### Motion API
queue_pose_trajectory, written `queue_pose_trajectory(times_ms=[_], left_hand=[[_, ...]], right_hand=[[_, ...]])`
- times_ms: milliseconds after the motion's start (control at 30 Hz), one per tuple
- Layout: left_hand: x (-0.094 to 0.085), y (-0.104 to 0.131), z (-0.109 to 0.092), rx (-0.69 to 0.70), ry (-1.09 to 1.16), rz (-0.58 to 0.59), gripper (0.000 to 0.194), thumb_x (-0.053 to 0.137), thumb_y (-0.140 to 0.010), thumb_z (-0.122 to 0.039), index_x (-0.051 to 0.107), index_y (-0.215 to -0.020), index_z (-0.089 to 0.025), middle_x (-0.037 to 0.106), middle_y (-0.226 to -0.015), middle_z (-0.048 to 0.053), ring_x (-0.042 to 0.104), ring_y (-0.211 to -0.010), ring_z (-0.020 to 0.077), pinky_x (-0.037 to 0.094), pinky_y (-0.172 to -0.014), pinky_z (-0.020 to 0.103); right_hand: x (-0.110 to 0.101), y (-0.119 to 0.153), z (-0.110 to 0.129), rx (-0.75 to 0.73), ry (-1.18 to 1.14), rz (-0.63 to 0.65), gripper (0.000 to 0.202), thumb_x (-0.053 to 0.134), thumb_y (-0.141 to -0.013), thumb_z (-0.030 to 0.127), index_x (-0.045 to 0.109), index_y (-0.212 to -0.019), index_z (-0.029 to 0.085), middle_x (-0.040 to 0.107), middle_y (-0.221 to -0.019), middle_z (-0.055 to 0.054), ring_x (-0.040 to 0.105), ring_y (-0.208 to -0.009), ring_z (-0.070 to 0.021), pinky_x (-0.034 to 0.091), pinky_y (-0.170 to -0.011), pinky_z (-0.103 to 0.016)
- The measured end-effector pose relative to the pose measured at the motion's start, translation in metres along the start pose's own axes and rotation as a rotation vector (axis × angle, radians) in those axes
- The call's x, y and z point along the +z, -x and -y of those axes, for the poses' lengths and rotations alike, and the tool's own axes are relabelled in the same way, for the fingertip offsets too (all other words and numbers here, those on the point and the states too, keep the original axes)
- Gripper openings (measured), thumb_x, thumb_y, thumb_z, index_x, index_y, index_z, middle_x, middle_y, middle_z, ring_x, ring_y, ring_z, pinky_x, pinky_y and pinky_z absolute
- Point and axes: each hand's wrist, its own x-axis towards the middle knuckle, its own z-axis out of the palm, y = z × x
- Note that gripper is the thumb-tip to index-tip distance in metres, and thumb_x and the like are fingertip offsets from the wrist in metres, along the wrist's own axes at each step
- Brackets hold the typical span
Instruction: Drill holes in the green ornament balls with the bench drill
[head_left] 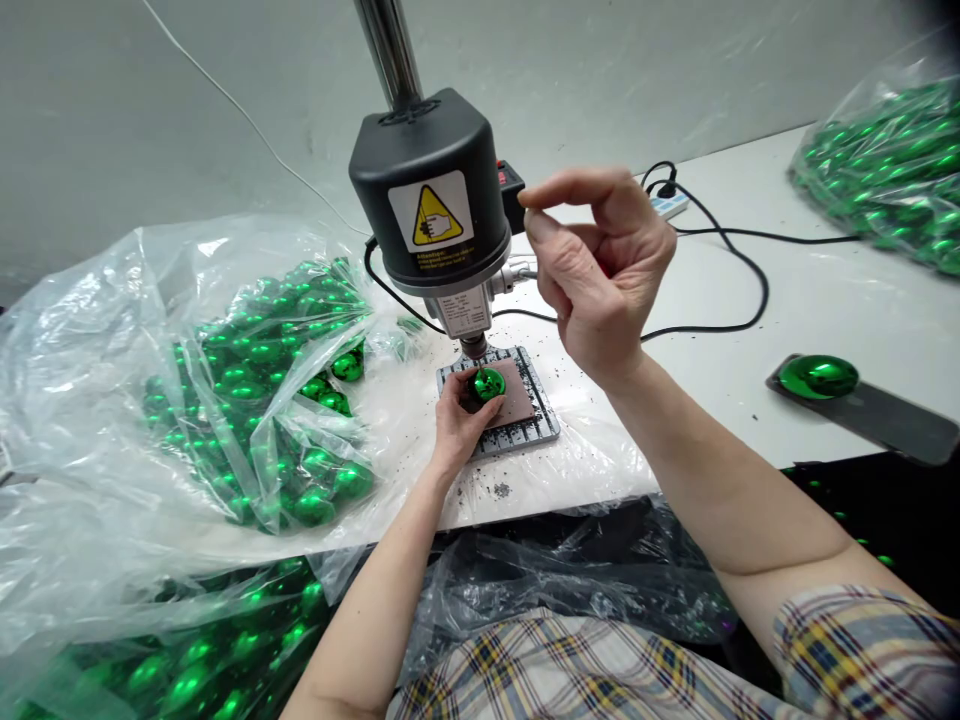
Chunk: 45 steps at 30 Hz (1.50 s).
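Note:
My left hand [463, 420] has its thumb and fingers round a shiny green ball [490, 384], holding it on a pinkish-brown pad [519, 390]. That pad lies on the slotted metal base [540, 430] of a small bench drill press [427, 190]. Right above the ball is the drill's chuck [474, 346]; the exact contact of its tip is too small to make out. My right hand [607, 270] is raised beside the drill head, its thumb and forefinger pinched close to the black control box [511, 195]. Whatever lies between those fingertips is hidden.
Clear plastic bags of green balls lie at left [255, 370] and far right [892, 170], with more balls [187, 670] below the table edge. Another green ball [817, 376] rests on a dark flat object [900, 410]. Black cables [750, 322] run to a power strip [670, 205].

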Motion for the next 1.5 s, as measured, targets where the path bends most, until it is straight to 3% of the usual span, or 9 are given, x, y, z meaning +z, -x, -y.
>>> queue_pose_trajectory(times_ms=[633,700,900,1000,1167,1267,1367,1433,1500], left_hand=[[-0.001,0.001,-0.005,0.027,-0.032,0.004,0.051,0.083,-0.073,-0.037,0.059,-0.115,-0.019,0.066,-0.104,0.006,0.063,-0.09,0.0187,0.052,-0.082,0.032],[-0.001,0.001,-0.003,0.019,-0.018,0.008,0.053,0.083,-0.073,-0.038,0.058,-0.115,-0.019,0.066,-0.104,0.006,0.063,-0.09,0.0186,0.052,-0.081,0.032],[0.0,0.001,-0.002,-0.008,-0.005,-0.003,0.051,0.083,-0.072,-0.037,0.059,-0.114,-0.02,0.067,-0.102,0.006,0.065,-0.092,0.0198,0.053,-0.08,0.032],[0.002,0.001,-0.005,-0.011,0.011,-0.038,0.051,0.083,-0.071,-0.036,0.059,-0.113,-0.019,0.067,-0.1,0.006,0.065,-0.09,0.0196,0.054,-0.08,0.033],[-0.006,0.024,-0.024,0.123,-0.116,-0.118,0.043,0.079,-0.078,-0.036,0.06,-0.114,-0.021,0.067,-0.109,0.009,0.066,-0.101,0.0232,0.055,-0.088,0.039],[-0.022,0.073,-0.033,0.336,-0.269,0.043,0.035,0.074,-0.083,-0.036,0.064,-0.115,-0.024,0.064,-0.124,0.014,0.062,-0.116,0.028,0.053,-0.096,0.044],[-0.037,0.137,-0.024,0.445,-0.413,0.488,0.03,0.065,-0.09,-0.037,0.067,-0.119,-0.029,0.061,-0.135,0.016,0.062,-0.119,0.0294,0.054,-0.096,0.045],[-0.04,0.173,-0.009,0.347,-0.54,0.789,0.034,0.055,-0.095,-0.033,0.063,-0.128,-0.032,0.054,-0.145,0.015,0.058,-0.126,0.0315,0.051,-0.101,0.047],[-0.035,0.193,0.008,0.065,-0.688,0.944,0.042,0.051,-0.096,-0.029,0.056,-0.138,-0.032,0.047,-0.152,0.016,0.055,-0.131,0.0338,0.049,-0.104,0.048]], right_hand=[[-0.009,0.031,-0.027,-0.494,-0.039,-0.043,0.019,0.065,-0.09,0.019,0.07,-0.103,0.03,0.066,-0.065,0.007,0.031,-0.029,-0.0029,0.022,-0.029,-0.023],[-0.004,0.02,-0.019,-0.44,-0.051,-0.088,0.014,0.062,-0.092,0.022,0.069,-0.1,0.03,0.067,-0.068,0.007,0.029,-0.031,-0.0027,0.021,-0.03,-0.024],[0.015,-0.043,0.022,0.108,-0.144,-0.015,0.009,0.061,-0.088,0.014,0.063,-0.09,0.023,0.065,-0.104,0.0,0.039,-0.045,-0.0046,0.03,-0.038,-0.028],[0.021,-0.063,0.022,0.283,-0.169,-0.023,0.009,0.057,-0.09,0.015,0.058,-0.092,0.023,0.062,-0.087,0.0,0.035,-0.044,-0.0079,0.028,-0.037,-0.03],[0.026,-0.077,0.01,0.405,-0.095,-0.057,0.019,0.05,-0.092,0.007,0.054,-0.088,0.025,0.031,-0.051,0.008,0.022,-0.04,-0.0102,0.021,-0.037,-0.027],[0.027,-0.08,0.01,0.42,-0.094,-0.04,0.022,0.047,-0.093,0.004,0.055,-0.087,0.023,0.029,-0.047,0.01,0.02,-0.04,-0.009,0.019,-0.035,-0.026],[0.029,-0.08,0.013,0.423,-0.132,-0.067,0.029,0.045,-0.089,-0.005,0.057,-0.081,0.02,0.029,-0.043,0.011,0.02,-0.037,-0.0074,0.015,-0.033,-0.025],[0.03,-0.079,0.014,0.425,-0.149,-0.095,0.033,0.044,-0.087,-0.008,0.058,-0.076,0.019,0.028,-0.04,0.01,0.02,-0.034,-0.0069,0.01,-0.031,-0.026],[0.031,-0.079,0.014,0.428,-0.156,-0.123,0.036,0.044,-0.086,-0.009,0.06,-0.071,0.019,0.028,-0.039,0.01,0.02,-0.031,-0.0064,0.006,-0.03,-0.026]])
